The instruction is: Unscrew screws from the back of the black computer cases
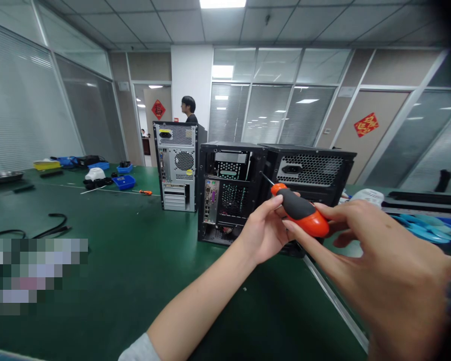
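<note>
An orange and black screwdriver (300, 209) points away from me, its thin metal tip at the right rear edge of an open black computer case (261, 200). My left hand (266, 225) pinches the handle near its front. Around the handle's rounded back end are the fingers of my right hand (379, 260). The case stands with its back to me, showing a port plate (211, 201) on the left and an open upper bay. Whether the tip sits in a screw is too small to tell.
A grey-backed computer tower (178, 198) stands to the left, and another black case (338, 170) is close on the right. Blue trays (124, 181), a second orange screwdriver (146, 192) and black cables (52, 228) lie on the green table (135, 281). Behind the towers is a person (188, 108).
</note>
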`<state>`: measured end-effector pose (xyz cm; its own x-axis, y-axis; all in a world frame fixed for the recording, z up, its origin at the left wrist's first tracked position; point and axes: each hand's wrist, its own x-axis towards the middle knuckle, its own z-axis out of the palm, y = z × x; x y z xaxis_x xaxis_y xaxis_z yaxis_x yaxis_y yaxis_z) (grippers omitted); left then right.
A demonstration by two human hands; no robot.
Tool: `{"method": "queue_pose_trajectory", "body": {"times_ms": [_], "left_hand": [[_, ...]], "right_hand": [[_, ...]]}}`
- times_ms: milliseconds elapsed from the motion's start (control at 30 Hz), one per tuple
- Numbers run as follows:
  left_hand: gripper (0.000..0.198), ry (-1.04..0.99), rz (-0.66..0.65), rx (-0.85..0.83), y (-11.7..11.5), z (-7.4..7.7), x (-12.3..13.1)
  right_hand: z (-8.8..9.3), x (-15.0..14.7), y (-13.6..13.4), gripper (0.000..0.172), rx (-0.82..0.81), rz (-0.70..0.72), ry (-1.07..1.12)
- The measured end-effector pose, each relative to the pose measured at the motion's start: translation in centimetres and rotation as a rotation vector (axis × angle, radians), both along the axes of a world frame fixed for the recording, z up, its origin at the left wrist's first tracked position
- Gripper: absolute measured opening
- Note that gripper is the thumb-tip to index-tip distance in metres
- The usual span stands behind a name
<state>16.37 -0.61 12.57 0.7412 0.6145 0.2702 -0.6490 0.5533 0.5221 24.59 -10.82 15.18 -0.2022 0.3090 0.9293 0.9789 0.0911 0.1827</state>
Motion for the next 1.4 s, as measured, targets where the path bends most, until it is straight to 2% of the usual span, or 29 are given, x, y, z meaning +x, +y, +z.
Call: {"method": "queue_pose_trajectory", "body": {"times_ms": [400,667,1400], "left_hand": [[0.022,0.029,0.020,0.004,-0.01,0.11,-0.18],[0.020,-0.003,-0.013,-0.025,0.11,0.00,0.00],[0.021,-0.010,-0.014,0.019,0.20,-0.35,0.66]], "right_hand": [[-0.21,0.04,0.26,0.022,0.032,0.002,0.019],[-0.18,0.05,0.36,0.026,0.051,-0.025,0.004],[-0.39,0.75,0.66,0.040,0.029,-0.081,0.022]]}}
